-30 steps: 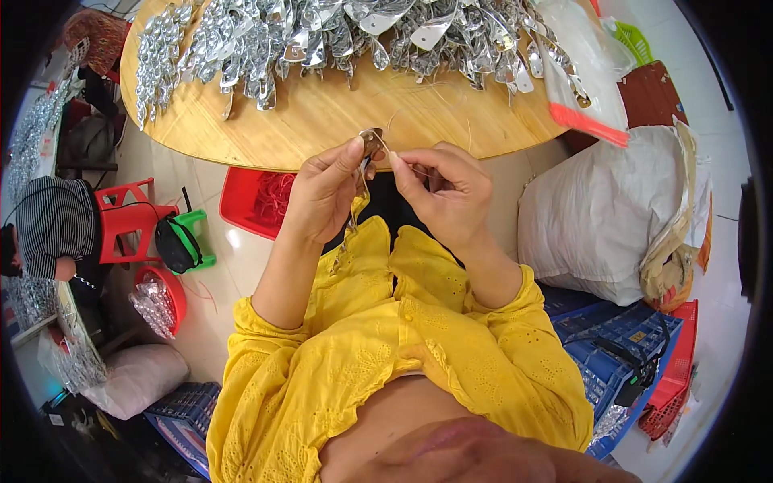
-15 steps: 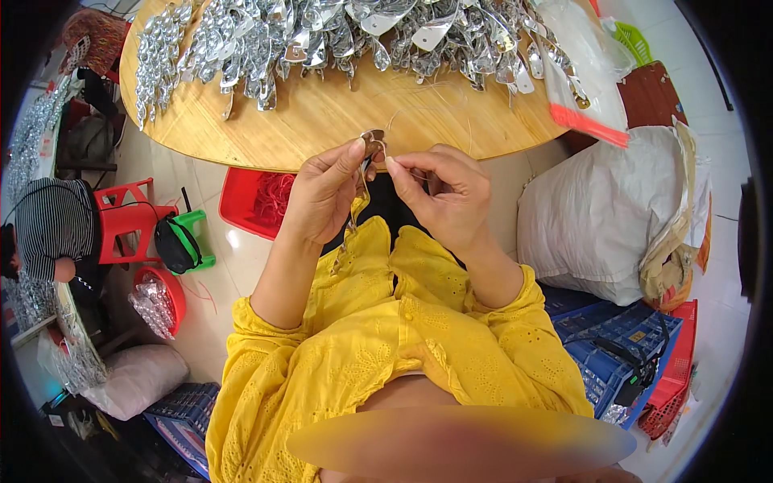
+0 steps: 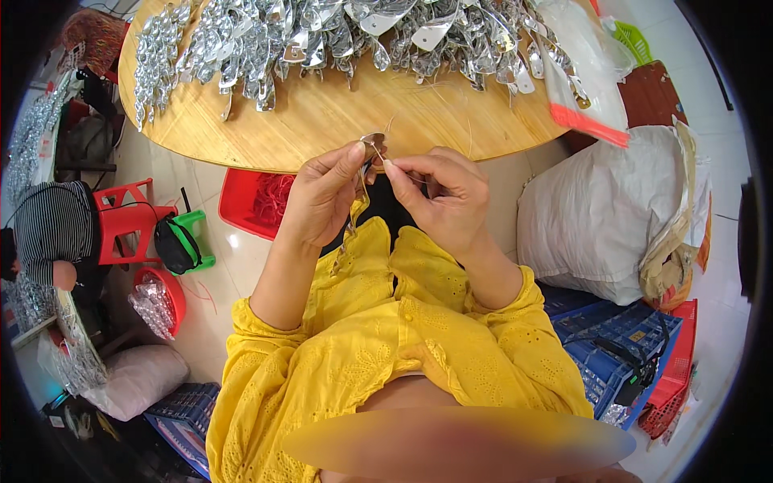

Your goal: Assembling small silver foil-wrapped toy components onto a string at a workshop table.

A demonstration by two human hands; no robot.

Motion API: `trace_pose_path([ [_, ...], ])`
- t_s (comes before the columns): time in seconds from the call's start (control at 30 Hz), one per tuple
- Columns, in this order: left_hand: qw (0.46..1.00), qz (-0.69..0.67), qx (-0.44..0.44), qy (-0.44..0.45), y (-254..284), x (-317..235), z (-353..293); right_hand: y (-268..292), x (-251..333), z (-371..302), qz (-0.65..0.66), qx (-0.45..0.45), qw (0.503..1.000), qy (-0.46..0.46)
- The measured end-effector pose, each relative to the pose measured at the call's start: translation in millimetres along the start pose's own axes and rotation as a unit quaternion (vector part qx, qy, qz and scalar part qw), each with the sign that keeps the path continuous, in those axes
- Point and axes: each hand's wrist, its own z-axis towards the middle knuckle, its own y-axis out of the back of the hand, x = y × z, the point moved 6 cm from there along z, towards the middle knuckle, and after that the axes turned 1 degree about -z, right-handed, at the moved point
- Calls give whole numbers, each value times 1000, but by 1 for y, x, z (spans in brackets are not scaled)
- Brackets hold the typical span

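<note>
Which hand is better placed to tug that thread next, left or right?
Probably your right hand: it appears to pinch the thin thread, while your left hand is occupied holding the shiny metal piece.

Just right of the red stool (image 3: 129, 219) is a green stool (image 3: 199, 228) with a black bag (image 3: 175, 245); well nearer than the red stool lies a pale bundle (image 3: 141, 378), possibly a sack.
</note>
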Motion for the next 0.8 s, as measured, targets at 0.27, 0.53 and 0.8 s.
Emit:
trace_pose_path([
  [0.27, 1000, -22, 13, 6, -3, 2, -3, -9, -10, -1, 103, 25, 988, -114],
  [0.53, 1000, -21, -5, 19, 4, 1, -3, -12, -21, 0, 160, 91, 974, -134],
  [0.8, 982, 23, 1, -189, 6, -48, 7, 20, -42, 5, -6, 153, 975, -160],
])
